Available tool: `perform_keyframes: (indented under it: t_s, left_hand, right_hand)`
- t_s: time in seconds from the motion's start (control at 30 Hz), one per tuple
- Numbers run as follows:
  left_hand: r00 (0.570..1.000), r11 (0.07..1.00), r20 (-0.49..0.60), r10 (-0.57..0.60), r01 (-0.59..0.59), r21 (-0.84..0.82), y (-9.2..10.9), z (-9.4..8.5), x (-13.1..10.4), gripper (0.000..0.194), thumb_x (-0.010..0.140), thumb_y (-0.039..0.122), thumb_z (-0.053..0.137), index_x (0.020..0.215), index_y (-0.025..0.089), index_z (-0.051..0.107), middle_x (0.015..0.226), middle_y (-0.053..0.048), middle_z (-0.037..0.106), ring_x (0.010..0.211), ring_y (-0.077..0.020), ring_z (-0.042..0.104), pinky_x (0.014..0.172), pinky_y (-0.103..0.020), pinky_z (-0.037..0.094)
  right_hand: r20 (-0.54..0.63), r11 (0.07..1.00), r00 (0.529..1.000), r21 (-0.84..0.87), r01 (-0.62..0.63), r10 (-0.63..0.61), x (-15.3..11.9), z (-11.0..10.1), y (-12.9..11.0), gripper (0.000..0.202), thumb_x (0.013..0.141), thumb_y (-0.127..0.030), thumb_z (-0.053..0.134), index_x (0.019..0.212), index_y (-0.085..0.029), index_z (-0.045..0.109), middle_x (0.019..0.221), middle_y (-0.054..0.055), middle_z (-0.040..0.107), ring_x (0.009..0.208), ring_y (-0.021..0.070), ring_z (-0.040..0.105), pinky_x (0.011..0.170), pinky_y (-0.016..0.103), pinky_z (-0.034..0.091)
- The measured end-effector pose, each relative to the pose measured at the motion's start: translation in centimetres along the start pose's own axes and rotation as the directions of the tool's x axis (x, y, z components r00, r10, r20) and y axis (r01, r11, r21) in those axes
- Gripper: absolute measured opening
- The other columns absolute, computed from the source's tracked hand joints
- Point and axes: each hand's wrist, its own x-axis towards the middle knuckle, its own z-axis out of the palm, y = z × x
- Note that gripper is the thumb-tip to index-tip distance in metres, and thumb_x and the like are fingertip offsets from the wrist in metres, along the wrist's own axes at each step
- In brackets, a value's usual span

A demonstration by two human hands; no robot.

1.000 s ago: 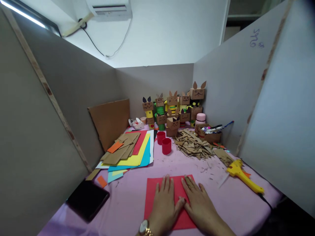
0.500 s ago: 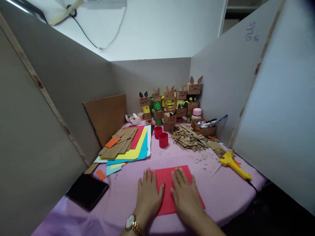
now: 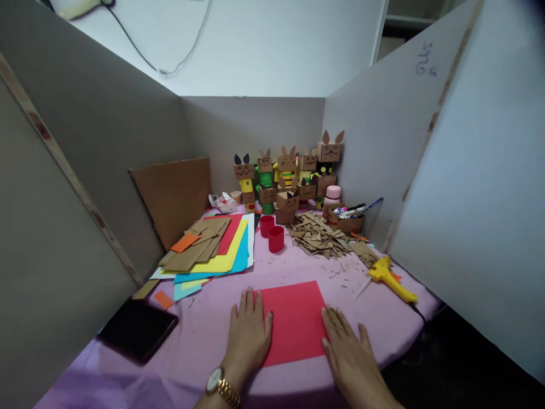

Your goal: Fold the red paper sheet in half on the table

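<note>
Grey boards stand on three sides of a table with a pink cloth point(image 3: 213, 341) over it. A red paper sheet point(image 3: 293, 324) lies flat on the cloth, close to the near edge. The person's left hand point(image 3: 249, 329) rests flat at the left edge of the sheet, fingers spread, gripping nothing. A gold watch point(image 3: 219, 386) sits on that wrist. The right hand point(image 3: 349, 355) lies flat at the right lower corner of the sheet, fingers also open and holding nothing.

It looks like the smoothing step: the hands sit on both sides of the paper and press it flat. A next move, such as a fold, would need one hand to pin the sheet while the other lifts an edge and lines it up neatly with the far edge.

Farther back, two red cups point(image 3: 272, 233) stand side by side. A stack of coloured papers point(image 3: 217, 255) lies to the left, with brown card pieces on top. A heap of cardboard scraps point(image 3: 317, 238) lies to the right, and a yellow glue gun point(image 3: 389, 278) rests near it. Little box animals point(image 3: 285, 176) stand at the back wall. A black tablet point(image 3: 138, 329) lies at the near left.
</note>
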Motion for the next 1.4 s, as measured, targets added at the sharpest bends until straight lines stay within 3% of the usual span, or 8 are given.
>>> perform_keyframes:
  t_s: [0.2,0.5,0.97,1.07,1.13,1.23,1.33,1.4]
  left_hand:
    - [1.000,1.000,-0.008,-0.002,0.002,-0.016,0.0,0.3,0.1,0.057,0.088,0.034,0.023,0.135,0.004,0.033,0.144,-0.021,0.028,0.133,-0.0324,0.023,0.104,-0.051,0.023]
    - [1.000,1.000,-0.003,-0.018,0.018,0.012,-0.1,0.5,0.4,0.058,0.087,0.036,0.024,0.136,0.006,0.032,0.145,-0.019,0.028,0.133,-0.0314,0.023,0.104,-0.051,0.024]
    - [0.983,0.978,-0.045,-0.176,0.179,0.108,-2.5,-1.9,-2.1,0.053,0.088,0.026,0.022,0.135,0.004,0.032,0.145,-0.017,0.025,0.134,-0.0317,0.021,0.101,-0.061,0.019]
    - [0.992,0.994,-0.105,0.070,-0.061,0.094,0.1,-0.1,-4.0,0.051,0.088,0.024,0.027,0.138,0.014,0.029,0.145,-0.012,0.027,0.133,-0.0289,0.026,0.101,-0.057,0.025]
    - [0.916,0.925,-0.131,0.380,-0.373,0.071,2.1,2.0,-5.2,0.051,0.089,0.028,0.031,0.140,0.025,0.021,0.139,-0.006,0.040,0.128,-0.0235,0.038,0.101,-0.047,0.031]
    - [0.773,0.797,-0.194,0.604,-0.591,0.128,2.9,4.4,-6.5,0.054,0.092,0.030,0.031,0.141,0.028,0.009,0.134,-0.001,0.048,0.120,-0.0151,0.048,0.095,-0.029,0.038]
    - [0.756,0.780,-0.192,0.626,-0.601,0.176,0.5,4.4,-7.3,0.066,0.087,0.051,0.034,0.141,0.021,0.012,0.130,-0.006,0.052,0.115,-0.0194,0.053,0.088,-0.028,0.043]
    - [0.804,0.826,-0.193,0.562,-0.535,0.179,-2.1,3.7,-8.2,0.070,0.084,0.055,0.037,0.141,0.023,0.014,0.130,-0.008,0.051,0.114,-0.0208,0.054,0.087,-0.028,0.044]
  right_hand:
    - [-0.038,0.988,0.990,-0.074,-0.139,0.136,-0.7,-0.3,3.2,0.054,0.089,-0.027,0.015,0.140,-0.014,0.021,0.147,0.001,0.020,0.135,0.0210,0.019,0.106,0.052,0.020]
    - [-0.078,0.961,0.971,0.146,0.235,-0.226,4.7,-3.3,-3.4,0.059,0.089,-0.042,0.023,0.141,-0.013,0.019,0.149,0.007,0.020,0.137,0.0224,0.013,0.109,0.049,0.014]
    - [-0.049,0.979,0.989,0.143,0.147,-0.141,5.7,-1.3,-2.0,0.060,0.089,-0.040,0.022,0.140,-0.009,0.021,0.149,0.012,0.022,0.137,0.0246,0.015,0.107,0.050,0.013]
    - [-0.059,0.980,0.988,0.133,0.151,-0.144,5.8,-1.2,-2.0,0.060,0.089,-0.040,0.022,0.140,-0.010,0.022,0.148,0.012,0.022,0.137,0.0243,0.015,0.107,0.050,0.013]
    - [-0.058,0.981,0.988,0.124,0.152,-0.145,5.9,-1.1,-2.0,0.059,0.089,-0.039,0.022,0.140,-0.010,0.022,0.149,0.011,0.022,0.137,0.0240,0.015,0.107,0.049,0.014]
    - [-0.053,0.982,0.988,0.109,0.151,-0.146,5.9,-1.0,-2.0,0.059,0.089,-0.039,0.022,0.140,-0.010,0.023,0.148,0.011,0.022,0.137,0.0240,0.016,0.107,0.049,0.015]
    - [-0.061,0.983,0.987,0.100,0.151,-0.146,5.8,-0.8,-2.0,0.059,0.089,-0.040,0.021,0.140,-0.010,0.022,0.148,0.011,0.022,0.137,0.0240,0.015,0.107,0.049,0.015]
    - [-0.064,0.984,0.987,0.098,0.150,-0.145,5.8,-0.7,-2.0,0.059,0.089,-0.040,0.021,0.140,-0.009,0.022,0.148,0.011,0.022,0.137,0.0240,0.015,0.107,0.049,0.015]
